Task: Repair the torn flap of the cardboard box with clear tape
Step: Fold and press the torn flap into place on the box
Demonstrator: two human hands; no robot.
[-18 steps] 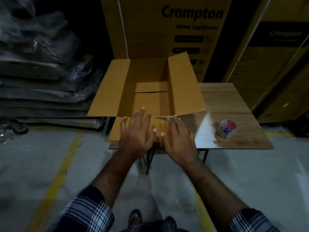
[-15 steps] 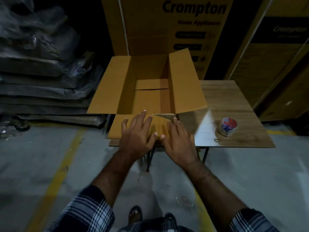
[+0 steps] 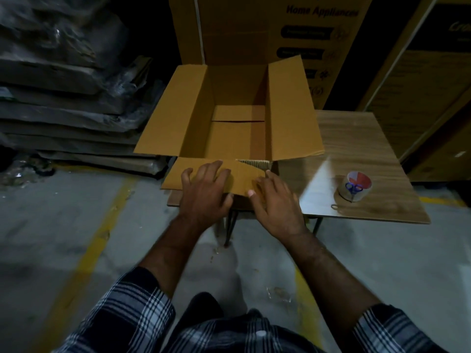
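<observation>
An open brown cardboard box stands on the left part of a small wooden table. Its near flap lies folded out toward me and shows a torn, slanted edge with bare corrugation at the right. My left hand lies flat on that flap, fingers spread. Beside it my right hand presses flat on the torn right piece of the flap. A roll of clear tape stands on the table to the right, with blue-handled scissors tucked in its core.
Tall printed cartons stand behind the table. Plastic-wrapped stacks fill the left side. The floor is grey concrete with yellow lines. The table's near edge overhangs thin black legs.
The view has tilted down and moved closer. Both hands stay flat on the near flap, and the right hand has shifted slightly right along the torn edge.
</observation>
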